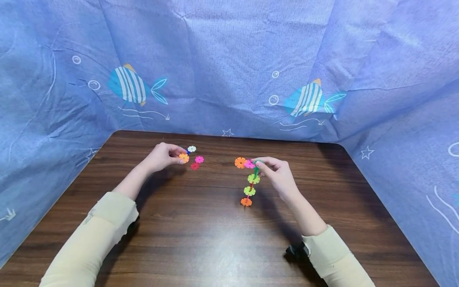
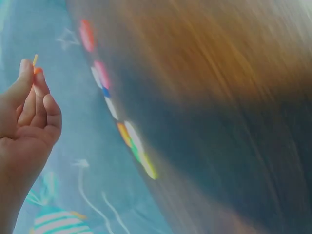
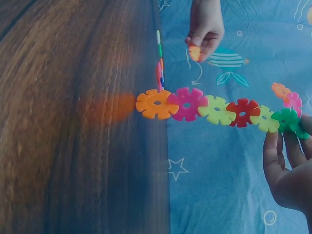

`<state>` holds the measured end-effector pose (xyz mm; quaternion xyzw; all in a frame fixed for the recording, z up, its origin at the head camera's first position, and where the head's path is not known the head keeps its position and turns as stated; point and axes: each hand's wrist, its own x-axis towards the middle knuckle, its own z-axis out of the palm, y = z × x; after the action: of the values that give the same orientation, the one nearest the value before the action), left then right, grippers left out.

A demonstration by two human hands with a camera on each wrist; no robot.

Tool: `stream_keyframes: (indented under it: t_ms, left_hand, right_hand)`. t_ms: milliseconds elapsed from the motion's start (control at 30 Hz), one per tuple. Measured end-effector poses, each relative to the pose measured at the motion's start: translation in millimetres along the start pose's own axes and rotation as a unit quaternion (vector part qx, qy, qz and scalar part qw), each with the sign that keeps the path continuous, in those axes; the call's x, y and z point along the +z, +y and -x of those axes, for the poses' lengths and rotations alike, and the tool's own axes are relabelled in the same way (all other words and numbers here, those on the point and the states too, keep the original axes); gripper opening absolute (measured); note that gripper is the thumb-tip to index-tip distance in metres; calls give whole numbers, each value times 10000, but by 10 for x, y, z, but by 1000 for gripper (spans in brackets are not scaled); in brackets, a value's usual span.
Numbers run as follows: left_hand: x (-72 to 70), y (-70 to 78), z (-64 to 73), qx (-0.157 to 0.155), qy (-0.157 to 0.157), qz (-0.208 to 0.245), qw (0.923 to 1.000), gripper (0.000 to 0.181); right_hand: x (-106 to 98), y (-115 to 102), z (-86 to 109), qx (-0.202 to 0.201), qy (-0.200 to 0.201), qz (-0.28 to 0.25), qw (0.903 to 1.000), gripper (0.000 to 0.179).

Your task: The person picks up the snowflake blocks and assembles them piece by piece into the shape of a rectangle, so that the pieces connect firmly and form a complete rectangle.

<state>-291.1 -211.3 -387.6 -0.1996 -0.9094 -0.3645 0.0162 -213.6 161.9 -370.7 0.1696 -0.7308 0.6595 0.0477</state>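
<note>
Raised above the table, a chain of snowflake building discs (image 3: 217, 110) runs from orange through pink, yellow-green and red to a green disc (image 3: 289, 121). My right hand (image 1: 281, 177) pinches that green disc at the chain's top, in the head view. A pink disc (image 1: 249, 164) and an orange disc (image 1: 240, 162) branch off leftward from the green one. On the left, thumb and fingers of my left hand (image 1: 162, 157) pinch a single light-orange disc (image 1: 184, 158). The left wrist view shows this disc (image 2: 35, 61) nearly edge-on between the fingertips.
Loose discs lie beside my left hand: a white disc (image 1: 191, 148), a pink disc (image 1: 199, 159) and a red disc (image 1: 195, 166). Behind the brown wooden table (image 1: 201, 239) hangs a blue fish-print curtain (image 1: 229, 79).
</note>
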Motion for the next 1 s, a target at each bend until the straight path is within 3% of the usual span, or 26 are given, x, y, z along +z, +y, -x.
stream_keyframes:
  t_ms: [267, 400, 667, 867, 1000]
  left_hand:
    - [47, 374, 65, 204, 518, 460, 9974, 33]
    - [88, 561, 103, 93, 741, 788, 9941, 34]
    - [225, 859, 169, -36, 797, 1652, 9830, 35]
    - [356, 1016, 212, 69, 1198, 1571, 9803, 34]
    - [429, 1113, 247, 120, 1485, 1759, 9731, 36]
  right_hand:
    - [5, -2, -4, -62, -33, 66, 10000, 27]
    - [12, -16, -1, -124, -69, 64, 9999, 26]
    - [32, -52, 0, -138, -21, 17, 9999, 27]
    - [60, -67, -4, -235, 15, 77, 9997, 25]
    - [82, -76, -4, -291, 42, 45, 9996, 25]
